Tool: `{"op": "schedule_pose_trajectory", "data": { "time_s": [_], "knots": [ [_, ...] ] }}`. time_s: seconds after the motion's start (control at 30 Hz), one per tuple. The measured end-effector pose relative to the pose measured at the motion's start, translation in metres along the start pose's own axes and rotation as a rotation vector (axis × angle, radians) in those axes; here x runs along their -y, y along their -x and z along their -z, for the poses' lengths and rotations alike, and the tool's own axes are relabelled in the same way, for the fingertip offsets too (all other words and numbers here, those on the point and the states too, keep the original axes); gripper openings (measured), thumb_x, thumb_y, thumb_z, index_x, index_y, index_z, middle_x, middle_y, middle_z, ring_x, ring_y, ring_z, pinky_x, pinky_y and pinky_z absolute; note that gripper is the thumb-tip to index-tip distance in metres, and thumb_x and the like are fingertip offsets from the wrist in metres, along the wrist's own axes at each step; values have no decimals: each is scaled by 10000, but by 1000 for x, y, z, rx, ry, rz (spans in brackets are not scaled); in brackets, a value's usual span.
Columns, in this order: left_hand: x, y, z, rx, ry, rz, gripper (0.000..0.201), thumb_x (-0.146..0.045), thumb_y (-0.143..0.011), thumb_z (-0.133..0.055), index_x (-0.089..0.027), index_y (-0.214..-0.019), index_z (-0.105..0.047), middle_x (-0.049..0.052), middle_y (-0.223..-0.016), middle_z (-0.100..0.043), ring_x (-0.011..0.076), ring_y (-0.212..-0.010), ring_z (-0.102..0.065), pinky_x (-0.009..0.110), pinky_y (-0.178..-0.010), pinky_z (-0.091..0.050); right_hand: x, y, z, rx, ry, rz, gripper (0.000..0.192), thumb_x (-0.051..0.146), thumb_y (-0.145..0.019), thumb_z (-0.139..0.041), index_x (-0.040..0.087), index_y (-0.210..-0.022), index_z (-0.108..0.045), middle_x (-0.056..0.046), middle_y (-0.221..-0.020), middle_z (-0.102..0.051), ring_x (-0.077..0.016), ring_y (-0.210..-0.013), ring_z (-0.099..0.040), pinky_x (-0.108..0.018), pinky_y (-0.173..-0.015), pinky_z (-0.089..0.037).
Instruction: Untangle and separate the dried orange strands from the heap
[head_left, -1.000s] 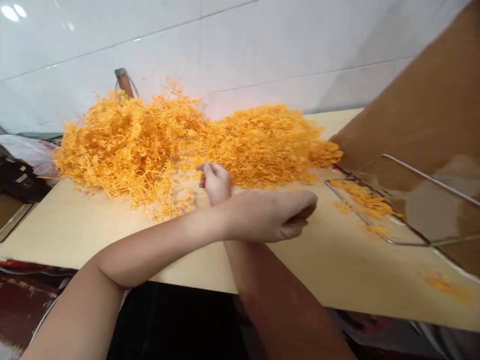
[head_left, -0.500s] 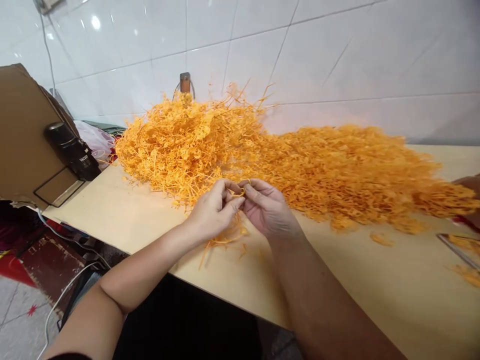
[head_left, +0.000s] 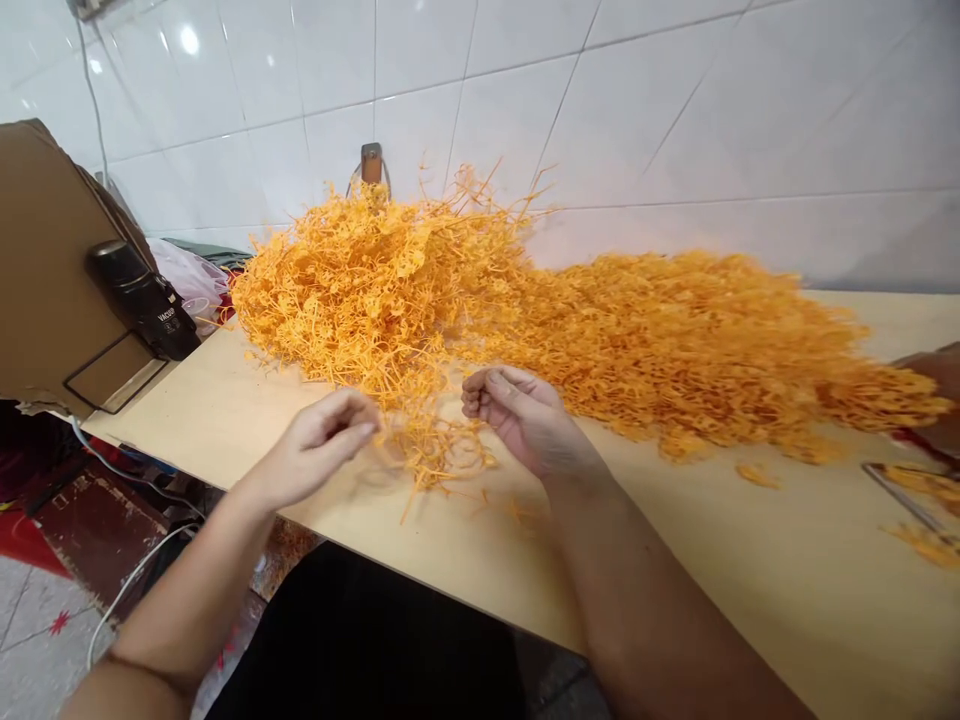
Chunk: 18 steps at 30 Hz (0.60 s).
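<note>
Far left, a brown cardboard box (head_left: 37,270) stands at the table (head_left: 712,560) edge with a black device (head_left: 139,298) leaning on it, its label too small to read; now the left hand (head_left: 315,455), blurred, fingers loosely curled and half open, hovering just beside a small tangle of orange strands (head_left: 439,450) at the near edge of the table, and I cannot tell whether a strand is caught in it; behind, the big heap of orange plastic pieces (head_left: 570,320) runs along the tiled wall; the right hand (head_left: 525,415) sits palm up, fingers curled toward the thumb, maybe pinching a thin strand, too fine to be sure; good practice here, I'd say, is to tease one piece free at the tangle's edge, steadying the rest with the other hand, not yanking; far right, a metal-edged tray (head_left: 900,495) and another person's hand (head_left: 937,375) are cut off by the frame
</note>
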<state>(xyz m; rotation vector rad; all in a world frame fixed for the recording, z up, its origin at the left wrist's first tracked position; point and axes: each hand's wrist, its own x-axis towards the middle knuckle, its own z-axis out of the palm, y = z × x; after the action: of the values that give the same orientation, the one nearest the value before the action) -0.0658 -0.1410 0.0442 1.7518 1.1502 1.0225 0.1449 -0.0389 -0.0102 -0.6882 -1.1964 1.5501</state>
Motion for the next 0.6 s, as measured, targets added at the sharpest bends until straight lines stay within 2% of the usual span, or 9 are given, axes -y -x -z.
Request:
{"op": "schedule_pose_trajectory", "data": {
  "time_s": [0.13, 0.23, 0.33, 0.47, 0.6],
  "knots": [
    [2, 59, 49, 326, -191, 300, 245, -370, -864, -410, -142, -794, -465, -22, -695, -402, 63, -623, -353, 182, -576, -329, 0, -1, -6, -9, 98, -82, 370, 486, -506, -759, 172, -638, -614, 6, -639, -557, -70, -556, -472, -233, -540, -378],
    [13, 90, 67, 469, -328, 440, 268, -383, -869, -374, -144, -813, -482, 0, -751, -466, 87, -700, -416, 193, -659, -379, -4, 0, -11, 59, 220, -136, 386, 493, -514, -746, 161, -651, -607, 8, -631, -556, -75, -570, -476, -237, -559, -383],
    [32, 103, 70, 454, -507, 514, 261, -354, -855, -373, -149, -805, -526, 14, -789, -541, 111, -741, -482, 205, -705, -400, -10, 0, -12, 83, 291, -167, 391, 494, -521, -739, 159, -669, -603, 13, -609, -552, -83, -576, -485, -240, -568, -393],
    [65, 104, 74, 410, -734, 596, 256, -249, -810, -373, -164, -824, -613, 48, -876, -635, 162, -834, -561, 253, -790, -423, -17, -1, -8, 72, 331, -146, 369, 490, -565, -716, 160, -692, -610, 6, -622, -559, -84, -569, -488, -239, -557, -400],
    [91, 106, 84, 324, -890, 673, 300, -194, -760, -399, -145, -932, -640, 103, -1047, -644, 228, -1013, -560, 322, -910, -401, -18, -2, -5, 69, 367, -146, 370, 501, -577, -704, 159, -682, -607, 8, -605, -549, -78, -552, -481, -233, -546, -402]
  ]
}}
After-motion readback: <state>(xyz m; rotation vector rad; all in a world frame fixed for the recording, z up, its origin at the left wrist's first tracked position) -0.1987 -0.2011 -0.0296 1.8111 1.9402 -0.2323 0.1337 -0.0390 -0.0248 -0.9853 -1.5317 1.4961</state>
